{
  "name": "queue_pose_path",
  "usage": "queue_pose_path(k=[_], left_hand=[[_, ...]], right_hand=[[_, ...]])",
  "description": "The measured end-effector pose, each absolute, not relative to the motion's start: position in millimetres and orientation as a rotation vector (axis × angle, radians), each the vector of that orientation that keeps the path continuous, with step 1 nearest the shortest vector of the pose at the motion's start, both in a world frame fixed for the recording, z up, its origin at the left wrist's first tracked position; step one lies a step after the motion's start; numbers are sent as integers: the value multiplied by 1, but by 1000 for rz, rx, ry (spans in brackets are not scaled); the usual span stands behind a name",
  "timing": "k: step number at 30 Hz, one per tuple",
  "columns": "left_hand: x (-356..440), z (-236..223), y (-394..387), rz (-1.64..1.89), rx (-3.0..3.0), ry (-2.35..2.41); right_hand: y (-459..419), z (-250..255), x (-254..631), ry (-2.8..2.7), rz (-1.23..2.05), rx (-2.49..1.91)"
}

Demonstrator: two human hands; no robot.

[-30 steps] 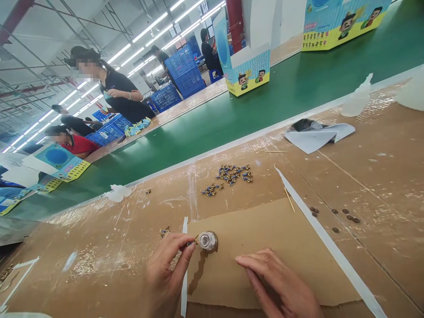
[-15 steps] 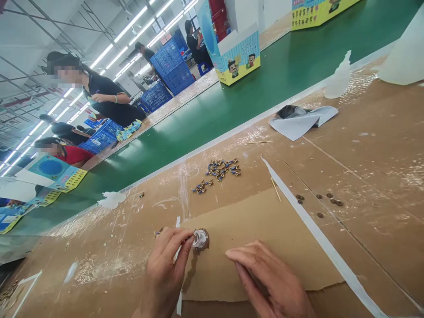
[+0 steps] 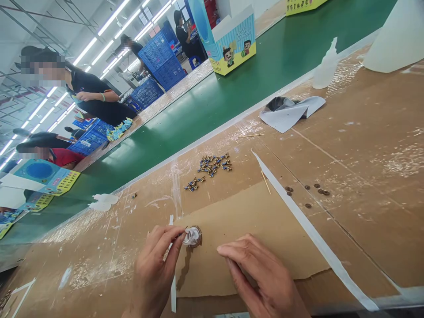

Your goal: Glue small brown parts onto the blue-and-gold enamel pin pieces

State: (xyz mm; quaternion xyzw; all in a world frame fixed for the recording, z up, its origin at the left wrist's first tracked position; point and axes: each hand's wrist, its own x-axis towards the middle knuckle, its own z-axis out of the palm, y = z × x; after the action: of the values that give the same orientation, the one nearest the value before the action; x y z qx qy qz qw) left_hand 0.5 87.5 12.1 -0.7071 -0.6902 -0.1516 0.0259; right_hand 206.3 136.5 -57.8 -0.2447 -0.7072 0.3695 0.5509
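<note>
My left hand is closed in a pinch, thumb against forefinger, on a small thin dark piece whose kind is too small to make out. Its fingertips are right at the rim of a small clear round pot with whitish stuff inside. This pot stands on a brown cardboard sheet, a dark wet streak below it. To the right, my right hand hovers over or rests on the cardboard, fingers loosely stretched and thumb a little apart, with nothing visible in it.
Beyond the cardboard lie several small blue-and-gold pieces. Several dark discs are at the right, past a white tape strip. A grey cloth, squeeze bottle and green belt lie farther back; co-workers stand beyond.
The whole view has shifted slightly, so things appear a little farther left. Both hands keep nearly the same pose, the left still pinching at the pot's rim.
</note>
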Motion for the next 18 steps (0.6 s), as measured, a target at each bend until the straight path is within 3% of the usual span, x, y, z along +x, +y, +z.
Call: queue_pose_path(k=[18], left_hand=[[2,21,88,-508,-2158,-2138]], right_hand=[[136,-57,206,-1673,877,-590]])
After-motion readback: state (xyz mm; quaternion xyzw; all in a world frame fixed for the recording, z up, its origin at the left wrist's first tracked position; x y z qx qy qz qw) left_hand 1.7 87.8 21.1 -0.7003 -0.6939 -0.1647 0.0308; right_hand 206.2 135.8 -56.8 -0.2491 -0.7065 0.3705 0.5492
